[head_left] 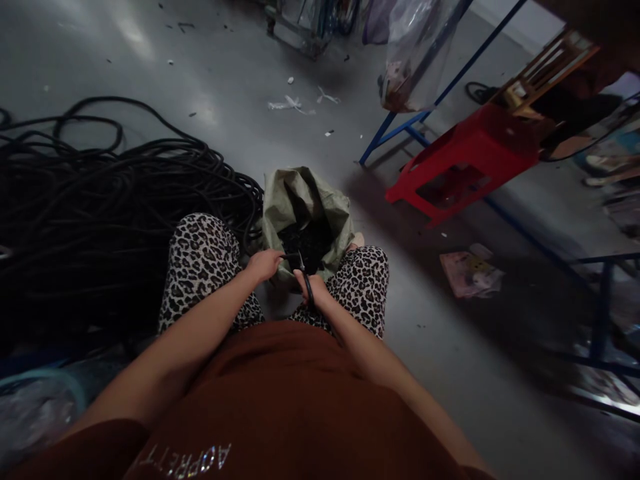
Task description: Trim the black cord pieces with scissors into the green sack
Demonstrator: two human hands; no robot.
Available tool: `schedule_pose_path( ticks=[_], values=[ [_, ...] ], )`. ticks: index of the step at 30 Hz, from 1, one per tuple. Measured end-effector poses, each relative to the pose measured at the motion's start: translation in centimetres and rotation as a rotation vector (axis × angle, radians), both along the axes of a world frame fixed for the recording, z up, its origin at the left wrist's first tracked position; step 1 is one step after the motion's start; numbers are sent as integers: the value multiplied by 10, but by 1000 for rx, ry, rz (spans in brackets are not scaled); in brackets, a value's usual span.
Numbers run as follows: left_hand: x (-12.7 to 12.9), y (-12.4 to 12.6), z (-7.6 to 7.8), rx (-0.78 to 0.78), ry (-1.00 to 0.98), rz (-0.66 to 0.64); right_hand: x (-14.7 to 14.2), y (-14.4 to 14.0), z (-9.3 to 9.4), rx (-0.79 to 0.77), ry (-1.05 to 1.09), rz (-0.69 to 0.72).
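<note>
My right hand (315, 288) is closed around the black handles of a pair of scissors (309, 289), whose blades point up and away from me. My left hand (265, 265) pinches a short black piece (290, 256), dark like the cord nearby; its end lies close by the scissor blades. Whether the blades touch it, I cannot tell. Just beyond both hands an open, pale green woven sack (276, 207) stands between my knees. Dark pieces (307, 243) lie inside it, too dim to make out singly.
A big tangled heap of black cord (125, 180) spreads across the floor at left. At right stand a red plastic stool (465, 157) and blue metal frames (395, 130). A pink plastic packet (465, 272) lies on the floor. A light-blue-rimmed tub (75, 387) sits at lower left.
</note>
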State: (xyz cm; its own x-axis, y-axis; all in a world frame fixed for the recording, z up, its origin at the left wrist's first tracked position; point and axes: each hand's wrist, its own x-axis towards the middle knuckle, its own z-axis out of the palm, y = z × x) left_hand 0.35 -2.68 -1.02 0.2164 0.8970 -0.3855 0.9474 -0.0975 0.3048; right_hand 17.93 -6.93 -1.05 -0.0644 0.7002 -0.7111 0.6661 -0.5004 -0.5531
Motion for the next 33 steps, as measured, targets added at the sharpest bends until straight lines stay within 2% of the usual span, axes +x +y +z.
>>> schedule_pose_path(
  ticks=[4,10,16,22,33],
  values=[
    [0,0,-1,-8,1,12,0,-1,-4,-58,32,-48],
    [-1,0,3,28,-10,54,2,0,-8,-63,44,-132],
    [0,0,7,57,11,127,0,-1,-11,-75,56,-63],
    [0,-1,9,49,29,83,-3,0,-3,-52,78,54],
    [5,-7,12,31,44,21,-6,1,-8,-82,57,54]
  ],
)
